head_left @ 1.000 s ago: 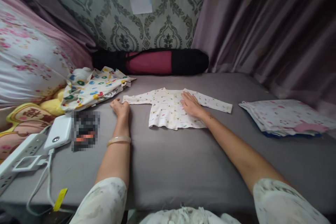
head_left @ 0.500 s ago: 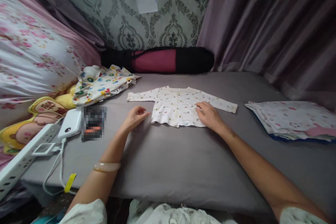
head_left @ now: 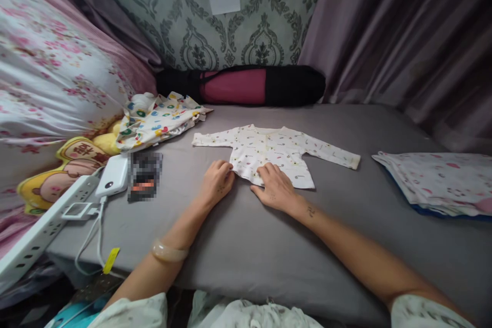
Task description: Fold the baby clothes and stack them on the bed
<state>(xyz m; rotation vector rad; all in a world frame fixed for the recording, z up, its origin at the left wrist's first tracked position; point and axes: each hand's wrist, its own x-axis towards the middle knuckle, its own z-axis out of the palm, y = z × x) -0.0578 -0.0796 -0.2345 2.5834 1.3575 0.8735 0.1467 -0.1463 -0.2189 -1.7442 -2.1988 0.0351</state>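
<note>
A small white baby shirt (head_left: 269, 148) with a tiny scattered print lies spread flat, both sleeves stretched out to the sides and the collar facing away from me. My left hand (head_left: 218, 180) is closed at its lower left corner, thumb and fingers pinching the hem. On the lower middle of the shirt rests my right hand (head_left: 277, 187), open, fingertips on the cloth and thumb stretched out to the left near the hem.
A grey-sheeted surface (head_left: 238, 246) carries everything. Folded printed cloths (head_left: 442, 179) lie at right, a patterned garment (head_left: 161, 120) at back left. A black and pink long bag (head_left: 234, 86) lies along the wall. At left are a power bank (head_left: 112, 175) and a power strip (head_left: 49, 220).
My left hand has moved right and closed on the shirt's lower left corner. My right hand has slid left from the shirt's right side to its lower middle. The view has shifted slightly.
</note>
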